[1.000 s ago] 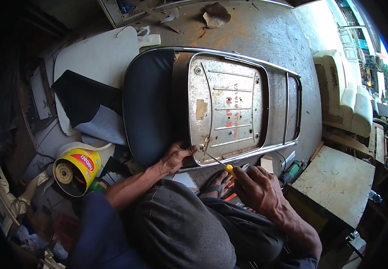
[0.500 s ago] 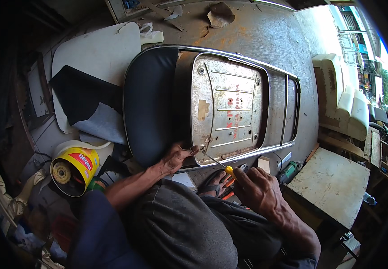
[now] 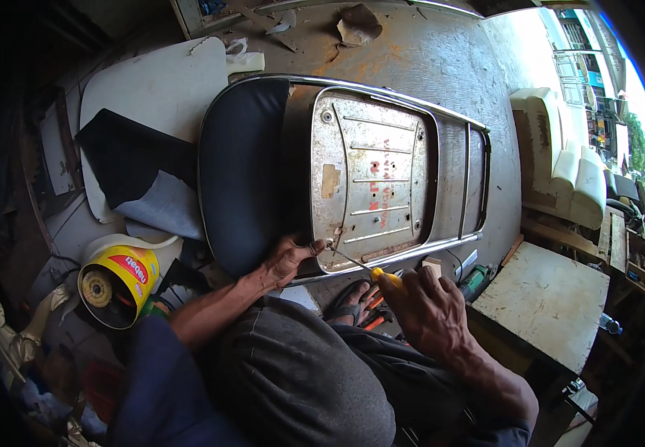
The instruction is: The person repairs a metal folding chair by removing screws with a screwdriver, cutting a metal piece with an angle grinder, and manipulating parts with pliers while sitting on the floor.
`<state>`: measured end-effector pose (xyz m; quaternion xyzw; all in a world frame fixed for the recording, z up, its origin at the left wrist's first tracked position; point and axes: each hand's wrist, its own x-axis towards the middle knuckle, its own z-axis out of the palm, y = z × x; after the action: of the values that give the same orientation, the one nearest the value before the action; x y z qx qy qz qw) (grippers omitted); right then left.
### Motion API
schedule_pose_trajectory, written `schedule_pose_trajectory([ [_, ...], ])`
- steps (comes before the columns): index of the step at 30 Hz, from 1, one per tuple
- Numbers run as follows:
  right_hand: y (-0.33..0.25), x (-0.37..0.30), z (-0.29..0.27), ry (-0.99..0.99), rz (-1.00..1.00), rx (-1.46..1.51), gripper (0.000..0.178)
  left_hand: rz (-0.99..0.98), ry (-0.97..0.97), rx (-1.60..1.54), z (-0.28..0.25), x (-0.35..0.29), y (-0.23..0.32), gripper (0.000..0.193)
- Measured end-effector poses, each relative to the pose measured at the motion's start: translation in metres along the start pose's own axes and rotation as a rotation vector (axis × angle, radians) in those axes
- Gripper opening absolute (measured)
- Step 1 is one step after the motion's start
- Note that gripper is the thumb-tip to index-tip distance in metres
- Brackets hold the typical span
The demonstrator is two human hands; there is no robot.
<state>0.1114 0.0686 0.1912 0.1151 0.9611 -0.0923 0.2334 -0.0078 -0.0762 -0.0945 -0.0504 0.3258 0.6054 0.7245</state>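
A folding chair (image 3: 263, 179) lies upside down on the concrete floor, its rusty metal seat pan (image 3: 371, 179) facing up inside a chrome tube frame (image 3: 479, 156). My right hand (image 3: 427, 309) grips a yellow-handled screwdriver (image 3: 371, 270), whose thin shaft points at a screw near the pan's lower left corner. My left hand (image 3: 287, 261) rests on the chair's near edge, with its fingertips pinched beside the screwdriver tip. The dark padded back (image 3: 240, 171) lies to the left.
A yellow tin (image 3: 114, 283) lies on its side at the left. A white board (image 3: 151, 97) with dark fabric (image 3: 129, 171) lies beyond it. A pale wooden stool (image 3: 546, 298) stands at the right. Cream cushions (image 3: 561, 164) sit farther right. My sandalled foot (image 3: 352, 298) is under the chair's edge.
The view has shifted slightly. Both hands stay at the same corner of the seat pan, with the screwdriver still on the screw.
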Motion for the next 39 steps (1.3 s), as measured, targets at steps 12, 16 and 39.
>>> schedule_pose_trajectory([
  [12, -0.002, 0.015, 0.003, -0.072, 0.069, 0.148, 0.046, 0.033, 0.000, 0.046, 0.002, -0.004, 0.005, 0.049],
  [16, -0.005, 0.016, 0.001, 0.022, -0.076, 0.129, 0.036, 0.036, -0.040, 0.028, 0.000, 0.001, -0.001, 0.049],
  [39, -0.014, 0.015, 0.009, 0.042, -0.011, -0.047, 0.030, 0.000, 0.036, 0.016, 0.003, -0.003, 0.005, 0.043],
])
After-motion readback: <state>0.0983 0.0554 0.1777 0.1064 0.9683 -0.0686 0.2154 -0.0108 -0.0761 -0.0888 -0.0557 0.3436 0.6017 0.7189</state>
